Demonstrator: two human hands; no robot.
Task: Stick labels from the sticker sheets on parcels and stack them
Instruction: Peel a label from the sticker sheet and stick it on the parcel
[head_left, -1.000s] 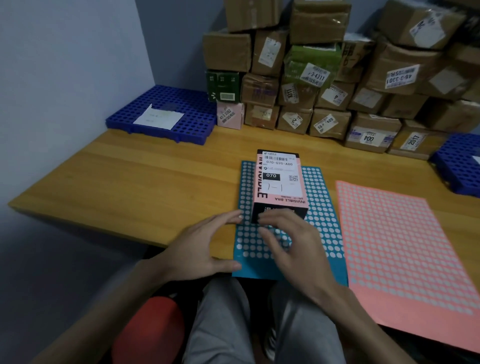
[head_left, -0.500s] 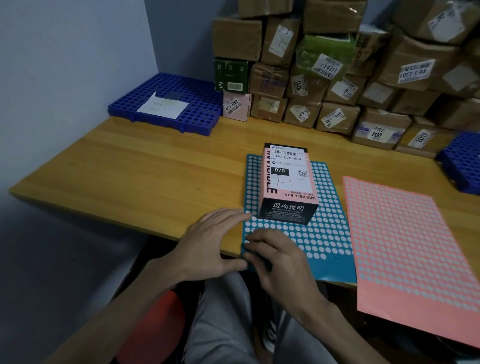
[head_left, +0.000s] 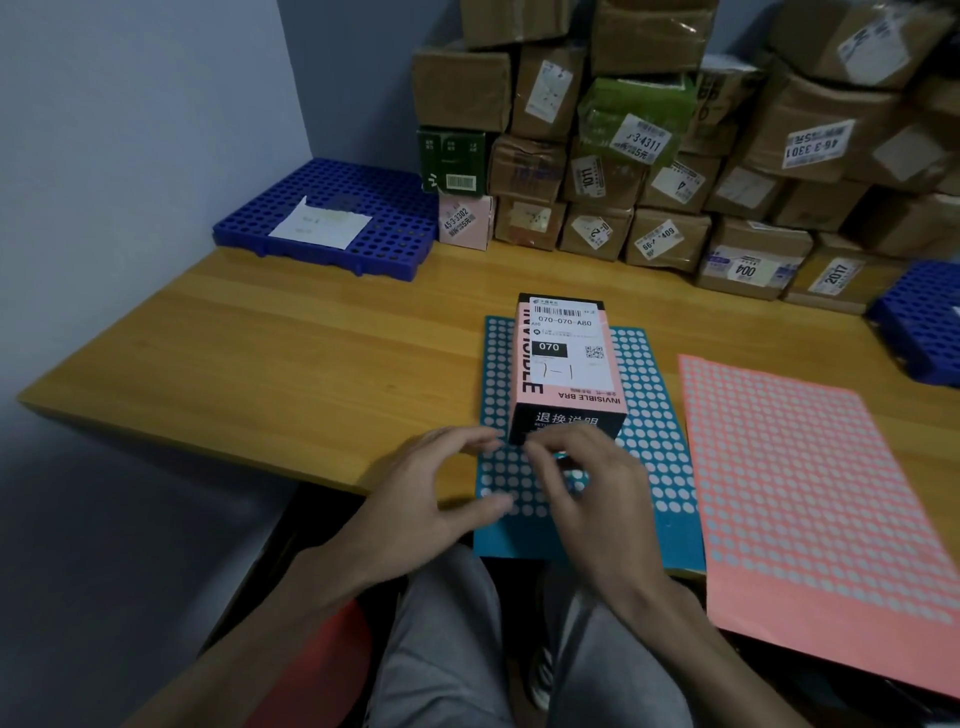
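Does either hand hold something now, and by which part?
Left hand: nothing, fingers loose. Right hand curls over the blue sticker sheet; whether it pinches anything cannot be told.

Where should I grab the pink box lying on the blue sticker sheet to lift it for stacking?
Take the pink box across its two long side faces, near mid-length, coming from above. It lies flat on the blue sticker sheet with both long sides clear; the left hand and right hand crowd its near end.
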